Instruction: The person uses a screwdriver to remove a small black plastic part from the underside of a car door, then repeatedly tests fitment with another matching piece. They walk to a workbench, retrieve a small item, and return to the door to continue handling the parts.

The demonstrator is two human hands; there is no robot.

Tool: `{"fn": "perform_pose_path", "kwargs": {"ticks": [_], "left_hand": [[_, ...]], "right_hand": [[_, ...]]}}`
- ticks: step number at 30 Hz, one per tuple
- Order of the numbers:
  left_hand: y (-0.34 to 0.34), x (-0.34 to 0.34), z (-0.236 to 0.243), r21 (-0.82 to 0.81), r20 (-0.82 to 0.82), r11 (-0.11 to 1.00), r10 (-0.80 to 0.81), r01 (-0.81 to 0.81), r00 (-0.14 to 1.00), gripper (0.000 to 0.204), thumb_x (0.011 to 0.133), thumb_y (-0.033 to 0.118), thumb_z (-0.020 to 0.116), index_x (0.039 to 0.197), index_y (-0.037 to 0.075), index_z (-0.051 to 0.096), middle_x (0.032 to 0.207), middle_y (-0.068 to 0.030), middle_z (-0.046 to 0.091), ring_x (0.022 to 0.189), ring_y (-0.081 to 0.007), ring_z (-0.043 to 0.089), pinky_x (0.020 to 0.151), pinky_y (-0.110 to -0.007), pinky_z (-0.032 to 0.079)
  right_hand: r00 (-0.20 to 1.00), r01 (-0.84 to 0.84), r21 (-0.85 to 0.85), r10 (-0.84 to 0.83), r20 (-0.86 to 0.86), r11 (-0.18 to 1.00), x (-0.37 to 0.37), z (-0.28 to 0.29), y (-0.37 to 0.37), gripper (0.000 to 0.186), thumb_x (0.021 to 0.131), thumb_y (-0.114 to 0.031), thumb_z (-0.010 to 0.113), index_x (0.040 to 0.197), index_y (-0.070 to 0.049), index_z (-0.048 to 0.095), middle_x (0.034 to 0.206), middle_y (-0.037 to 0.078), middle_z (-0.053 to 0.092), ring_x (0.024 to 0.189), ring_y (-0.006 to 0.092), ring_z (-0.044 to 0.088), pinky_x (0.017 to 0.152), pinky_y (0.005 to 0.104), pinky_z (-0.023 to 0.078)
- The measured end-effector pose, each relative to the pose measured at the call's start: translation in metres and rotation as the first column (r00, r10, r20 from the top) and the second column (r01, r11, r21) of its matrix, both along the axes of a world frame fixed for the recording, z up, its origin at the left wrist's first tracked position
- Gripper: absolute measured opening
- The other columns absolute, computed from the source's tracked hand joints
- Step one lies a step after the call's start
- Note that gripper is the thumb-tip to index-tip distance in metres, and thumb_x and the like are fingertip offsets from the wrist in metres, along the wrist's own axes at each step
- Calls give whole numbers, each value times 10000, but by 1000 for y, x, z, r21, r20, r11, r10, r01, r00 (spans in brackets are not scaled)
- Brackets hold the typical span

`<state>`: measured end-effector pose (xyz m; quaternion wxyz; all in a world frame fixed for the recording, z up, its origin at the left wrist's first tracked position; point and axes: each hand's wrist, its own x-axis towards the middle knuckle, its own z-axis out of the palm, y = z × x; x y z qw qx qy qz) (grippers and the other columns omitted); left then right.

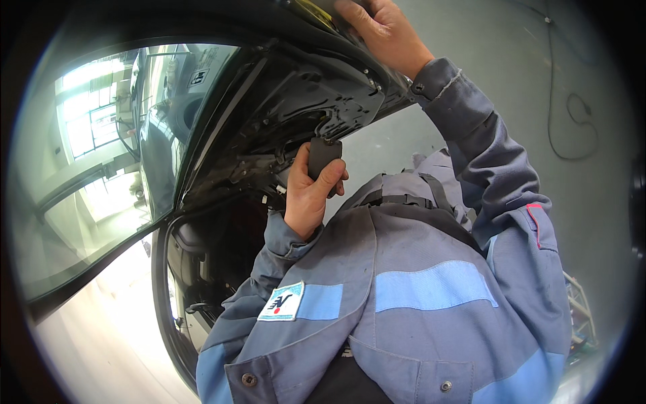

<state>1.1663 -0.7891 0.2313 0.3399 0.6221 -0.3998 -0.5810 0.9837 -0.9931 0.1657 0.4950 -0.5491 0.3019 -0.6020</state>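
Observation:
My left hand (311, 192) is closed around a flat, dark grey block with rounded corners (325, 156). What the block is, I cannot make out. It is held upright just in front of the bare inner side of a black car door (289, 111), whose trim panel is off. At the top of the view, my right hand (390, 34) is curled at the door's edge, thumb extended along it. Its fingertips are partly cut off by the picture's rim. A yellow strip (313, 13) shows on the door close to that thumb.
The door's window glass (128, 141) fills the left side, reflecting bright windows. Below it lies the car's door opening (202, 262). A dark cable (572, 151) trails over the grey floor (498, 74) at right. A metal frame (580, 306) stands by my right side.

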Motion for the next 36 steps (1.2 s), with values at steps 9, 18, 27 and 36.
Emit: {"fn": "perform_pose_path", "kwargs": {"ticks": [9, 18, 27, 36], "left_hand": [[-1, 3, -3, 3, 4, 1000, -4, 4, 1000, 369, 956, 261, 723, 1161, 34, 516, 864, -52, 639, 677, -100, 576, 619, -240, 452], [-3, 1, -5, 14, 0, 1000, -7, 7, 1000, 372, 954, 247, 727, 1175, 25, 528, 863, -51, 635, 692, -98, 571, 630, -243, 470], [-6, 2, -8, 21, 26, 1000, -5, 5, 1000, 355, 951, 229, 714, 1182, 37, 524, 866, -64, 641, 679, -104, 565, 616, -239, 463], [-11, 3, -11, 42, 12, 999, -17, 16, 1000, 412, 953, 270, 733, 1188, 12, 514, 857, -51, 629, 678, -99, 565, 625, -247, 467]], "right_hand": [[1000, -1, -58, 0, -15, 998, 3, 0, -4, 271, 1054, -261, 528, 1164, -20, 582, 923, 62, 598, 860, 146, 555, 790, 314, 470], [1000, 19, -103, -20, -12, 994, 5, 2, -11, 302, 1053, -273, 527, 1167, 0, 585, 970, 91, 619, 909, 174, 572, 830, 333, 475], [995, 76, -90, -81, -55, 993, 12, -2, -17, 303, 1039, -267, 550, 1161, 6, 595, 970, 137, 649, 912, 199, 595, 827, 362, 483], [989, 146, 57, -147, 21, 988, 24, -5, -15, 278, 1024, -249, 578, 1101, 15, 622, 891, 131, 669, 827, 183, 603, 776, 345, 492]]}}
